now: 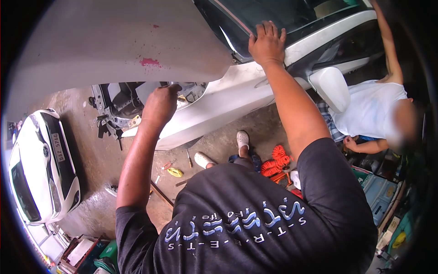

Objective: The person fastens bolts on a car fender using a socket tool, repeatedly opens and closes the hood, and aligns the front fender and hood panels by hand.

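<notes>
My left hand point(159, 105) has its fingers closed at the lower edge of a raised grey car hood point(105, 41) with red paint patches; its fingertips are partly hidden. Below that edge the engine bay point(123, 98) of the car shows, with black parts and a bare front frame. Stretched farther forward, my right hand point(268, 45) lies flat, fingers spread, at the lower corner of the windshield point(292, 16). The white fender point(219, 105) runs between my two arms.
A person in a white sleeveless top point(369, 102) stands at the right, by the side mirror point(331, 89). An orange coiled hose point(276, 162), a screwdriver point(189, 158) and a yellow item point(174, 172) lie near my feet. A white car point(43, 169) is parked at left.
</notes>
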Demonstrator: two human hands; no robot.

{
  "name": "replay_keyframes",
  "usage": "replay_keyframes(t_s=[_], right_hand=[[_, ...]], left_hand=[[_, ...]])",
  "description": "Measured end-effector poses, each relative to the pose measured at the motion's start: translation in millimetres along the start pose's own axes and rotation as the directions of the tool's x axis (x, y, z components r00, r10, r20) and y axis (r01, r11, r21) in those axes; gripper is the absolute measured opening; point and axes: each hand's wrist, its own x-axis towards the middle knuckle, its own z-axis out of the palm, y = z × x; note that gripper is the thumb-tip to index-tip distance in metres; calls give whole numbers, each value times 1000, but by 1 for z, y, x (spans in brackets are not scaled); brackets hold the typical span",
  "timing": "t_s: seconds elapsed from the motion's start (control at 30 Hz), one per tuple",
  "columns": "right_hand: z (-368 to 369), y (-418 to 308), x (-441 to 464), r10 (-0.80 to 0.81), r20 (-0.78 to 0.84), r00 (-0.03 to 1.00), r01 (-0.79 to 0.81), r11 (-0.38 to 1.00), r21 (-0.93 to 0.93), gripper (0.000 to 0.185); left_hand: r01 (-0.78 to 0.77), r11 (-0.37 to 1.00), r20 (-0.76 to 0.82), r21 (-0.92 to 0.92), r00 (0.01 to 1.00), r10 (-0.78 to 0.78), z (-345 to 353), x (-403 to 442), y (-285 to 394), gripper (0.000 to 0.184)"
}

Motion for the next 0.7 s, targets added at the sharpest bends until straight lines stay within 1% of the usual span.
replay_keyframes(t_s=[0.03, 0.1, 0.13, 0.2, 0.23, 0.27, 0.33, 0.37, 0.43, 0.47, 0.5, 0.53, 0.57, 0.6, 0.63, 0.67, 0.7], right_hand=[[0, 0, 0, 9, 1, 1000, -9, 1000, -8, 43], [2, 0, -1, 19, -2, 1000, -19, 1000, -12, 43], [3, 1, -1, 15, 0, 1000, -15, 1000, -13, 43], [3, 1, -1, 12, -12, 1000, -12, 1000, -21, 43], [2, 1, -1, 8, -11, 1000, -8, 1000, -23, 43], [2, 1, 0, 7, -13, 1000, -7, 1000, -15, 42], [1, 1, -1, 2, -18, 1000, -2, 1000, -9, 42], [1, 1, -2, 4, -18, 1000, -4, 1000, -14, 42], [1, 0, -1, 3, -26, 1000, -4, 1000, -14, 43], [0, -1, -2, 8, -9, 1000, -9, 1000, -18, 43], [-1, -1, -1, 14, 2, 1000, -14, 1000, -21, 43], [-1, -2, 0, 15, -7, 1000, -15, 1000, -19, 43], [-2, -2, -1, 14, -3, 1000, -14, 1000, -19, 42], [-3, -1, -1, 11, 0, 1000, -11, 1000, -20, 42], [-4, -1, -2, 12, -2, 1000, -12, 1000, -20, 42], [-5, -2, -2, 11, -5, 1000, -11, 1000, -20, 42], [-5, -2, 0, 10, -9, 1000, -10, 1000, -19, 42]], left_hand=[[12, 1000, 0, -5, 1000, -12, 3, -2, -2, 27], [37, 969, -127, -246, 989, -70, 8, -6, 0, 22], [39, 967, -126, -250, 989, -73, 9, -6, 3, 22], [283, 883, -87, -375, 937, -338, 12, -6, 8, 29], [253, 902, -159, -350, 933, -323, 18, -10, 5, 30], [254, 900, -160, -353, 932, -326, 20, -12, 1, 30], [57, 943, -193, -328, 973, -126, 23, -15, -7, 31], [57, 943, -202, -329, 971, -129, 21, -15, -8, 31], [34, 936, -150, -350, 984, -92, 15, -17, -10, 36], [34, 937, -153, -348, 984, -93, 16, -20, -9, 36], [166, 862, -134, -480, 956, -259, 19, -20, -8, 40], [281, 750, -91, -598, 906, -412, 24, -20, -8, 44], [300, 614, -74, -731, 859, -507, 31, -21, -8, 52], [294, 616, -79, -731, 860, -504, 37, -20, -10, 52], [326, 420, 6, -847, 796, -605, 43, -21, -12, 54], [331, 203, 111, -922, 726, -679, 42, -22, -8, 57], [413, 155, 190, -897, 678, -710, 37, -24, -3, 63]])
